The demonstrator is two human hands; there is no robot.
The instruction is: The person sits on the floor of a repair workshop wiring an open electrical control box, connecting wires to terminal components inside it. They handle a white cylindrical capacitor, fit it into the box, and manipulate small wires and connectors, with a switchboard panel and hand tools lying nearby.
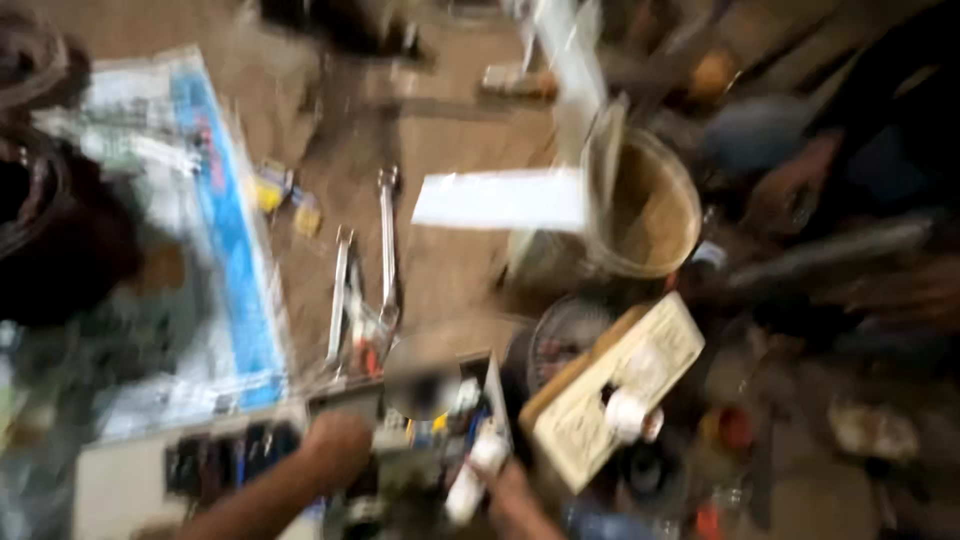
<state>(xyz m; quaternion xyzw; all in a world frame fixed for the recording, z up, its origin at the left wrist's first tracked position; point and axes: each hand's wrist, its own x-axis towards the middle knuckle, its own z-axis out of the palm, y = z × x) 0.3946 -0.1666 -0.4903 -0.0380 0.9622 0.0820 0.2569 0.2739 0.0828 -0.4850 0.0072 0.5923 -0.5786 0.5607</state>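
The whole view is blurred by motion. My left hand [338, 448] comes in from the bottom left and rests at the left edge of an open box of small parts [430, 440]; its fingers are hidden. At the bottom centre, my right hand [508, 495] is on a white tube [476, 474] at the box's right side and seems closed around it. A dark row of slots [225, 462] lies just left of my left hand.
Two long wrenches [386, 240] lie on the dirt floor beyond the box. A blue and white printed sheet [225, 250] covers the left. A tan bucket [655, 210], a white sheet [500, 200] and a wooden board [655, 350] with a white roll [630, 412] stand to the right. Another person's hand [795, 180] is at the far right.
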